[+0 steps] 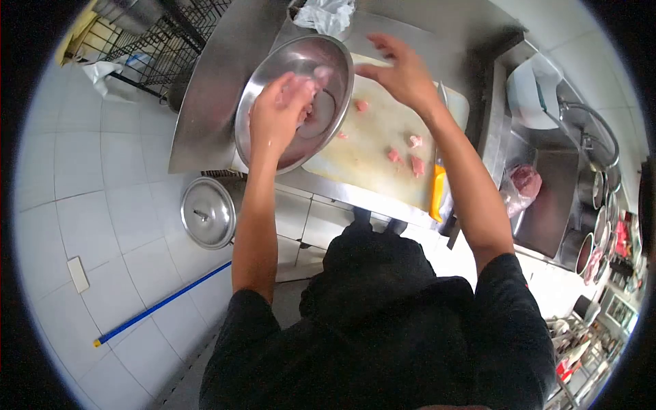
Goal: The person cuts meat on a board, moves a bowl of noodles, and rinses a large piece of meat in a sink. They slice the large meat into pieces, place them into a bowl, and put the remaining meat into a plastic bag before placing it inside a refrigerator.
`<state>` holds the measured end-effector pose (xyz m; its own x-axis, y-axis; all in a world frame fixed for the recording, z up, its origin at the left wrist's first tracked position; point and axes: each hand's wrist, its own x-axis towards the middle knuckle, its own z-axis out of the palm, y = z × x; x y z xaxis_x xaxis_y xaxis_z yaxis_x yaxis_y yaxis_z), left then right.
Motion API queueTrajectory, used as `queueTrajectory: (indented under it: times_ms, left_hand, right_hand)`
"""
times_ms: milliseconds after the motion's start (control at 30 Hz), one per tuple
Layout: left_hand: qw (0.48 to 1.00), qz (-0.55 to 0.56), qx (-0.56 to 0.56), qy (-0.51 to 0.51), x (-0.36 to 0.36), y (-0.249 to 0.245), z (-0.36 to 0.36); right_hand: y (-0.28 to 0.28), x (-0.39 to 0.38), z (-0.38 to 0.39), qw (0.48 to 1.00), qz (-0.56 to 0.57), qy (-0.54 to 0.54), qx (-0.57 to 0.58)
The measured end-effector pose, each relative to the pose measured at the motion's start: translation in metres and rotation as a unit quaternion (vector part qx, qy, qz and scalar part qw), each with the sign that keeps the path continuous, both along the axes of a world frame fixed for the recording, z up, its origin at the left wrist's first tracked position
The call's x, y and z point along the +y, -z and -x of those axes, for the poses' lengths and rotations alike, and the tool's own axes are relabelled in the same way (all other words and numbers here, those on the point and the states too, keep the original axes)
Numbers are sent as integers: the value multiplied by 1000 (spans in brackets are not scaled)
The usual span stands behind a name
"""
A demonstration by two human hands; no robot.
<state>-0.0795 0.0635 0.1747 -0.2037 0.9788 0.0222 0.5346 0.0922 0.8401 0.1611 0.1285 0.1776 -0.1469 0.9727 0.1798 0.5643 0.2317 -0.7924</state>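
Observation:
My left hand [275, 113] is inside a steel bowl [326, 126] that stands at the left of the cutting board [372, 174]. Pink pieces of raw meat [301, 92] show at its curled, motion-blurred fingers. Over the far part of the board, my right hand [403, 74] has its thumb and fingers spread, with nothing in them, near the bowl's right rim. Several small meat scraps [417, 166] lie scattered on the board. A knife with a yellow handle [438, 193] rests along the board's right side, its blade partly hidden by my right forearm.
To the right, a sink [547, 205] holds a large piece of meat in plastic [525, 182]. A white plastic container [533, 92] stands beyond it. A crumpled plastic bag [326, 15] sits behind the bowl. Below left are a lidded pot [208, 213] and a wire rack [140, 51].

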Motion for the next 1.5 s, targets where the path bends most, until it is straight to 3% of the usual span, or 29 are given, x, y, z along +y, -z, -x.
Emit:
queueTrajectory:
  times_ms: [33, 100, 167, 200, 300, 367, 400, 467, 500, 633, 700, 767, 833, 933, 1033, 1133, 1167, 1233, 1300, 1367, 1467, 1500]
  left_hand:
    - [999, -15, -23, 18, -17, -5, -1]
    - [987, -55, -115, -95, -68, -9, -7]
    - [965, 11, -125, -232, -124, 39, 12]
    - [926, 83, -262, -260, -127, 38, 11]
    - [725, 217, -589, -283, -138, 44, 5]
    - [618, 186, -729, -226, -114, 77, 17]
    - [646, 184, -712, -205, -110, 90, 27]
    - [698, 176, -676, -159, -101, 106, 45]
    - [704, 168, -664, -189, -103, 103, 44]
    - [733, 149, -620, -237, -151, 87, 45]
    - [744, 153, -602, -247, -184, 79, 49]
    - [747, 158, -588, -268, -208, 60, 47]
    - [746, 162, -569, -306, -224, 47, 51]
    - [748, 167, -549, -335, -242, 40, 57]
    - [759, 167, -531, -338, -259, 48, 67]
    - [776, 127, -508, -352, -250, 36, 53]
    - [783, 120, -497, -354, -245, 30, 48]
    - [796, 135, -472, -353, -250, 33, 51]
    - [808, 160, -451, -344, -256, 53, 69]
    - [802, 168, -453, -350, -256, 49, 71]
    - [793, 156, -476, -346, -244, 41, 65]
    - [788, 144, -491, -341, -237, 41, 63]
  right_hand:
    - [27, -9, -25, 998, -5, 23, -59]
    - [63, -49, -65, 960, 132, -10, -248]
    - [91, -107, -77, 936, 169, 2, -308]
    - [101, -109, -74, 938, 176, 10, -297]
    - [119, -118, -66, 934, 246, 33, -258]
    - [142, -109, -61, 958, 218, -6, -186]
    - [150, -111, -58, 966, 210, -26, -149]
    - [132, -131, -22, 959, 150, -46, -234]
    - [125, -135, -11, 952, 117, -55, -277]
    - [159, -113, -11, 984, 120, -37, -125]
    - [167, -74, -5, 992, 58, 26, -106]
    - [167, -30, 8, 999, 8, -3, -40]
    - [171, 2, 31, 992, -39, -59, -103]
    - [180, 16, 67, 973, -23, -33, -227]
    - [179, 23, 69, 972, -9, -58, -226]
    - [152, 35, 61, 988, 143, 34, 50]
    - [121, 26, 68, 984, 118, 37, 128]
    - [74, 6, 80, 933, 199, -55, 294]
    - [22, -28, 98, 925, 240, -92, 280]
    - [26, -55, 110, 943, 64, -277, 173]
    - [26, -51, 92, 958, 13, -231, 172]
    - [21, -47, 73, 989, 64, -103, 81]
